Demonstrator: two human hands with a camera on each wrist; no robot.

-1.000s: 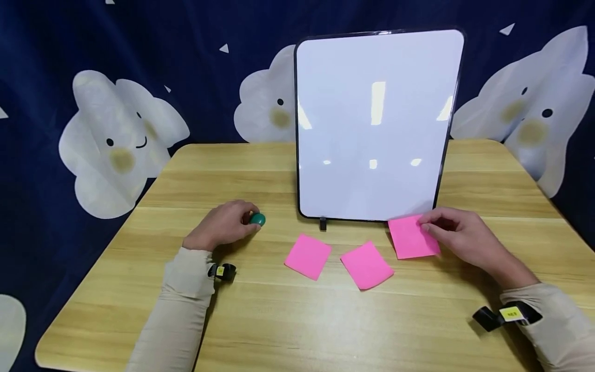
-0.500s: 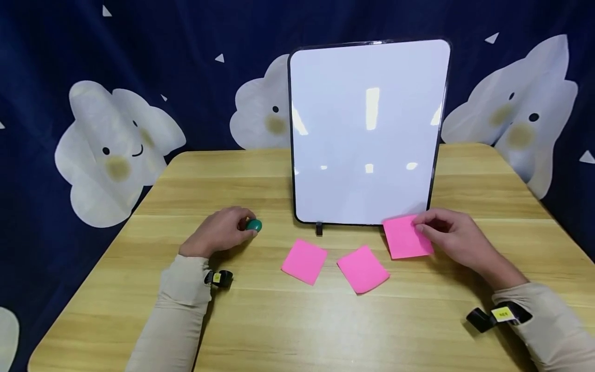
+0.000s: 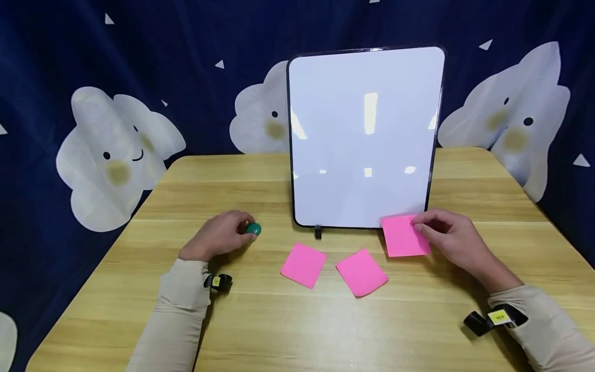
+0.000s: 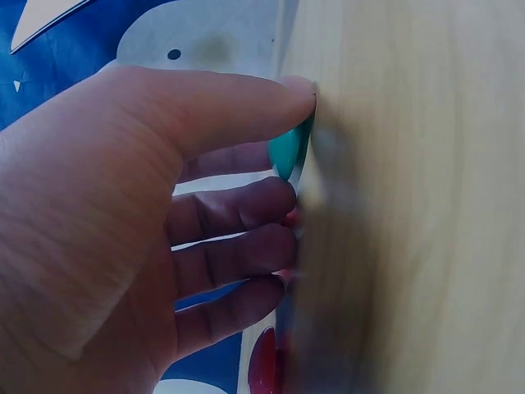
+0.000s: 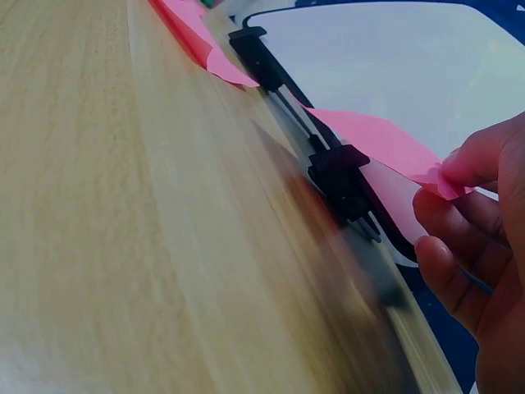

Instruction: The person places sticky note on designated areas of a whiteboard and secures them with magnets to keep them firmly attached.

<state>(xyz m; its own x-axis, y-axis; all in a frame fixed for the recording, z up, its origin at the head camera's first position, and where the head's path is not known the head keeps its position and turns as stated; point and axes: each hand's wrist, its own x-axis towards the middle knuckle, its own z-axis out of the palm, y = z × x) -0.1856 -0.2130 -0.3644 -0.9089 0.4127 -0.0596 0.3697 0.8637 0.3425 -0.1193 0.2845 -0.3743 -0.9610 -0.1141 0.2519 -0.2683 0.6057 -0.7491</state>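
Note:
In the head view my left hand rests low over the table, pinching a round, glossy green magnet between thumb and forefinger. The left wrist view has the thumb on the magnet right at the wood, the other fingers loosely bent. My right hand pinches a pink sticky note by its right edge, in front of the lower right corner of a white board. Seen from the right wrist, the note bends up over the board's lower edge, thumb and forefinger on its corner.
Two more pink sticky notes lie on the wooden table before the board, the right one turned askew. Black feet prop up the board. Beyond my left fingers shows a red rounded thing. A cloud-patterned blue curtain hangs behind.
My right hand has raised the sticky note slightly, so it overlaps more of the board's lower right corner. The head view has shifted a little. My left hand stays at the green magnet.

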